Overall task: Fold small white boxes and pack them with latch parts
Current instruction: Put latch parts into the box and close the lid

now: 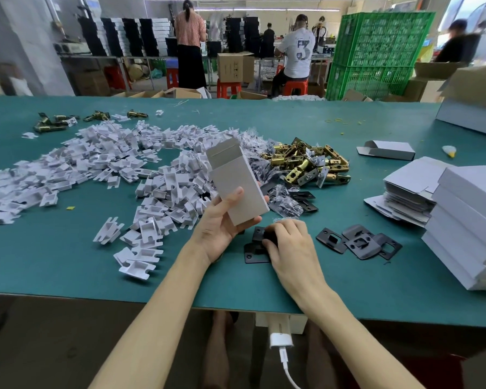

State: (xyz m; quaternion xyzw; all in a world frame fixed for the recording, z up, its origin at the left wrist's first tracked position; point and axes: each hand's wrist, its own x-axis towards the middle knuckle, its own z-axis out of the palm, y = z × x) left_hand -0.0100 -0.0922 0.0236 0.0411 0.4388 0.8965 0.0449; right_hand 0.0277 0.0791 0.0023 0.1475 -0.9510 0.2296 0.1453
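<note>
**Bench status: box in hand, plate being picked**

Table (54,262), left half: a wide heap of white inserts (96,164), with a few stray latches (51,123) near the far left corner.

Centre, near the front edge: my left hand (222,223) grips the box (236,181) by its lower end, thumb across the face. The box is off the table, tilted left, top flap open.

Just right of it, my right hand (289,242) lies knuckles up, fingers curled round a black plate (254,255) on the table.

Behind the hands: bagged parts (286,203) and a brass latch pile (309,164).

Right of the hand: loose plates (357,241), overlapping.

Right edge: one open carton (387,150) lying flat, flat blanks (407,192), and stacked cartons (466,220).
</note>
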